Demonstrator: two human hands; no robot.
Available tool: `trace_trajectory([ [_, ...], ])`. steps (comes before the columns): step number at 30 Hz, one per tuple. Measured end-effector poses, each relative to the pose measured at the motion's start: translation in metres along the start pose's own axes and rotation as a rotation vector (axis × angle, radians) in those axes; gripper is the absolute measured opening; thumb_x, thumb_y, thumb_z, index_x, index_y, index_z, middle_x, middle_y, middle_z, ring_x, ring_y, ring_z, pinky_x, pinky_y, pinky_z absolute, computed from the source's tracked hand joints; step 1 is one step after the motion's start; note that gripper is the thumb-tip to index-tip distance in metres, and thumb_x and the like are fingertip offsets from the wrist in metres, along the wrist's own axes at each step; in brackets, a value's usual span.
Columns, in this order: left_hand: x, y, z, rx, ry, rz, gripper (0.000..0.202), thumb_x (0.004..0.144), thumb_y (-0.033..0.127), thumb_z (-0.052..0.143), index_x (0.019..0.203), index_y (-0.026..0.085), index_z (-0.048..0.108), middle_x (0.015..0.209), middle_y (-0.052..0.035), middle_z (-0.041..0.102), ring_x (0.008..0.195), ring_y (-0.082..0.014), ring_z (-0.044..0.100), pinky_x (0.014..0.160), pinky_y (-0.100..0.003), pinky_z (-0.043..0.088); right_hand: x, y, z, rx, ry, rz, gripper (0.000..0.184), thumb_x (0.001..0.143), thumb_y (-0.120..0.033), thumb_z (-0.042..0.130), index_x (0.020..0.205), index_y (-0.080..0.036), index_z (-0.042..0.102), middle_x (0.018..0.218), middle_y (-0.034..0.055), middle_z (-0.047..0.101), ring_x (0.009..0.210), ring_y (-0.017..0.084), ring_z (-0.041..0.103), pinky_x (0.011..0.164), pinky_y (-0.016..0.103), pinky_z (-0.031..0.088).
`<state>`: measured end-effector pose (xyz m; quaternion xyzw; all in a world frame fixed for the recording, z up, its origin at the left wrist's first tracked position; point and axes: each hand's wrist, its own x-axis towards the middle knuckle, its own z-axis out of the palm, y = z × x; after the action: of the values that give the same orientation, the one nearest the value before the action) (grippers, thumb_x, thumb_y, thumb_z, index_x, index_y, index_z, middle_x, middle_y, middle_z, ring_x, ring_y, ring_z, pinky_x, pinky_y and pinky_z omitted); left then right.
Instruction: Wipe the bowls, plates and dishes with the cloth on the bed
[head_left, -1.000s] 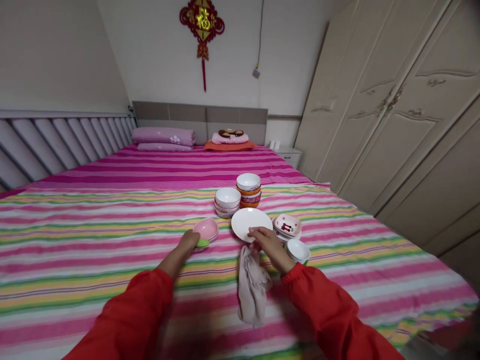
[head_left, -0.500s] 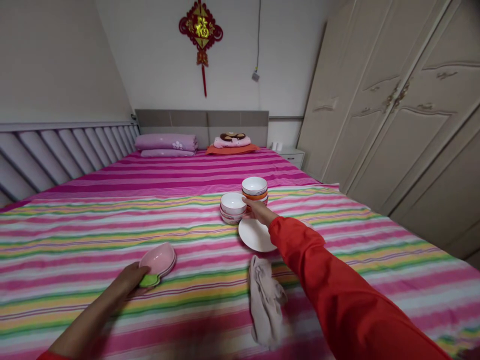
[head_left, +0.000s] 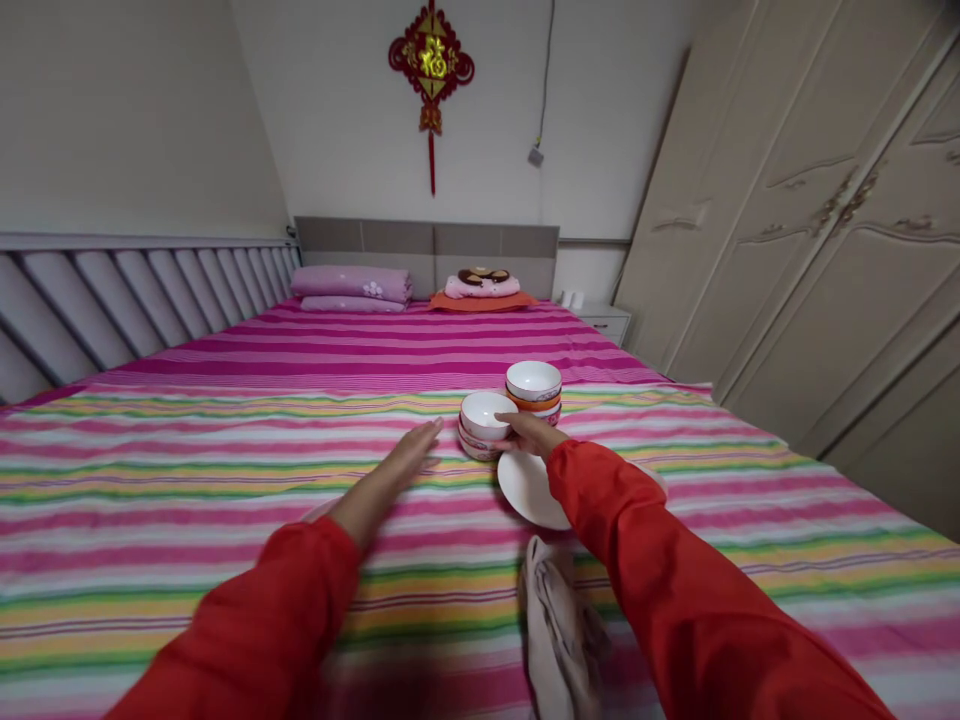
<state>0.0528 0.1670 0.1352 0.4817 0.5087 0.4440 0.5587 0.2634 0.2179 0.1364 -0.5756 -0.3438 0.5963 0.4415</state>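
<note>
My right hand [head_left: 531, 434] is at the right side of a short stack of white bowls. Its fingers grip the rim of the top bowl [head_left: 480, 408], which sits on a patterned lower bowl [head_left: 474, 446]. My left hand [head_left: 405, 458] is open, fingers stretched toward the stack's left side, apart from it and holding nothing. A taller stack of bowls [head_left: 534, 380], one of them orange, stands just behind my right hand. A white plate [head_left: 529, 490] lies partly under my right forearm. My left forearm hides nearly all of a pink dish [head_left: 321, 510].
A crumpled beige cloth [head_left: 559, 630] lies in front of the plate. Everything rests on a striped bedspread [head_left: 420, 600]. Folded bedding [head_left: 352, 285] and a pillow pile [head_left: 484, 285] sit at the headboard. A railing [head_left: 150, 300] runs along the left, a wardrobe [head_left: 780, 220] along the right.
My left hand has let go of the pink dish and moved forward and right toward the bowls. My right hand stays at the bowl. The view has shifted slightly left.
</note>
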Motion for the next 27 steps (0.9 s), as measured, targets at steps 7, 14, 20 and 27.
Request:
trace_trajectory([
  [7, 0.04, -0.009, 0.072, -0.234, -0.037, -0.136, 0.059, 0.074, 0.058, 0.059, 0.12, 0.023, 0.047, 0.104, -0.0096, 0.065, 0.081, -0.0185, 0.063, 0.064, -0.027, 0.05, 0.002, 0.004, 0.004, -0.075, 0.052, 0.006, 0.031, 0.075, -0.01, 0.061, 0.105, -0.012, 0.053, 0.066, -0.001, 0.052, 0.055, 0.014, 0.057, 0.044, 0.024, 0.055],
  [14, 0.044, -0.025, 0.076, -0.254, 0.014, -0.119, 0.054, 0.075, 0.049, 0.059, 0.12, 0.027, 0.042, 0.09, -0.004, 0.064, 0.058, -0.0121, 0.058, 0.055, -0.025, 0.048, -0.005, 0.004, 0.008, -0.104, 0.061, -0.028, 0.033, 0.07, -0.004, 0.056, 0.102, -0.012, 0.054, 0.064, -0.0018, 0.054, 0.05, 0.013, 0.056, 0.045, 0.023, 0.054],
  [20, 0.034, -0.004, 0.041, -0.232, 0.027, -0.11, 0.047, 0.075, 0.044, 0.059, 0.117, 0.024, 0.05, 0.083, -0.0042, 0.066, 0.061, -0.0161, 0.062, 0.057, -0.029, 0.051, -0.011, -0.004, 0.038, -0.085, -0.037, -0.036, 0.038, 0.071, -0.006, 0.058, 0.108, -0.014, 0.054, 0.069, 0.0004, 0.06, 0.053, 0.016, 0.06, 0.045, 0.025, 0.053],
  [27, 0.006, 0.034, -0.05, -0.125, 0.213, -0.202, 0.037, 0.082, 0.035, 0.053, 0.11, 0.013, 0.054, 0.06, -0.0012, 0.057, 0.05, -0.0175, 0.057, 0.048, -0.032, 0.053, -0.018, 0.005, 0.125, -0.003, -0.251, -0.012, 0.032, 0.076, -0.009, 0.058, 0.107, -0.011, 0.057, 0.083, 0.0039, 0.064, 0.067, 0.015, 0.064, 0.053, 0.023, 0.058],
])
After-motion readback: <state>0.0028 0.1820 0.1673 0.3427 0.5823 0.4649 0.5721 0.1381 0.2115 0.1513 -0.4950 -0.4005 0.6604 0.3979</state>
